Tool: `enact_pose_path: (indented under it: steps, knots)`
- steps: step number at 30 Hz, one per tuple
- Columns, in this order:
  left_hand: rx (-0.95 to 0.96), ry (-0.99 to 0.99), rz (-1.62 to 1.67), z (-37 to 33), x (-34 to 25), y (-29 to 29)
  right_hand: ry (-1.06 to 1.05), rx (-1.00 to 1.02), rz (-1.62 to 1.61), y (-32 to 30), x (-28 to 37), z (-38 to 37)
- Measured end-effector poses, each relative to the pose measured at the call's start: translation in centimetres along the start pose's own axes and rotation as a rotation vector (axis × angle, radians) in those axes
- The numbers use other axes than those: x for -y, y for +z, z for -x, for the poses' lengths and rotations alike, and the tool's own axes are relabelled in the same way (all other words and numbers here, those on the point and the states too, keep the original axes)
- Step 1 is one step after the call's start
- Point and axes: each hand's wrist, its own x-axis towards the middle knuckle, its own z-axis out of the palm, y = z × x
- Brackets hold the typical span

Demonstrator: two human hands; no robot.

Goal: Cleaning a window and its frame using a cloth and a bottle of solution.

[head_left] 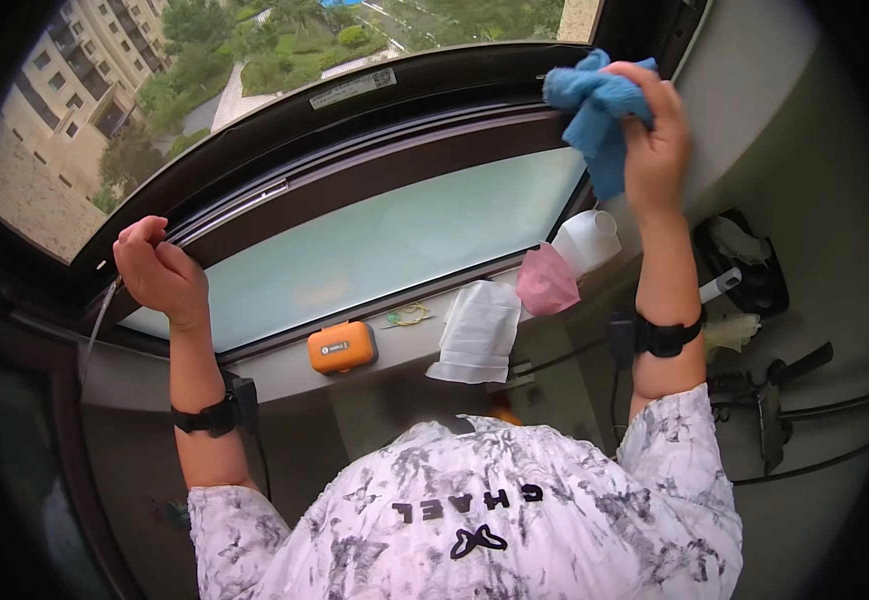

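Note:
My right hand [658,150] is closed on a crumpled blue cloth [596,112], up at the right corner of the dark window frame [414,145]. Part of the cloth hangs below the fingers, over the frame's edge. At the frame's left end, my left hand [161,268] grips its edge with curled fingers; some fingertips are hidden. Between the hands runs a metal strip [234,212] along the frame, above a frosted glass pane [384,235].
The sill below the pane carries an orange case [342,347], a white cloth [476,333], a pink cloth [548,280] and a white plastic container [587,241]. A black bag [744,255] and dark equipment with cables [774,410] are at the right. Trees and buildings [64,85] show outside.

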Motion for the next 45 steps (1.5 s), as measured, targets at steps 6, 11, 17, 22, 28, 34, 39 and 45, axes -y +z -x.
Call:
enact_pose_path:
  steps: [6,11,17,22,28,34,39,45]
  knots:
    - [-0.045,0.017,-0.023,-0.2,0.2,-0.3,-0.342,0.219,0.129,3.3,2.0,-2.0]
    - [-0.036,0.035,-0.072,-0.3,-0.1,-0.7,-0.429,0.300,-0.060,8.9,6.8,-1.1]
    - [-0.045,0.010,-0.004,-0.1,-0.3,0.1,-0.538,0.332,-0.034,15.3,14.4,0.7]
    - [-0.038,0.025,-0.022,-0.2,0.2,-0.4,-0.497,0.300,-0.165,12.7,10.3,1.0]
    - [-0.025,0.019,-0.033,-0.2,0.3,-0.5,-0.353,0.271,-0.042,4.2,1.7,-1.2]
    - [-0.028,0.019,-0.047,-0.4,-0.3,-0.2,-0.119,0.138,0.095,2.9,0.2,-0.9]
    - [-0.019,0.008,-0.048,0.0,0.0,-0.4,-0.275,0.018,-0.078,11.8,7.5,0.6]
    - [-0.038,0.010,-0.046,0.0,0.4,-0.2,-0.348,0.203,-0.173,16.5,14.9,2.4]
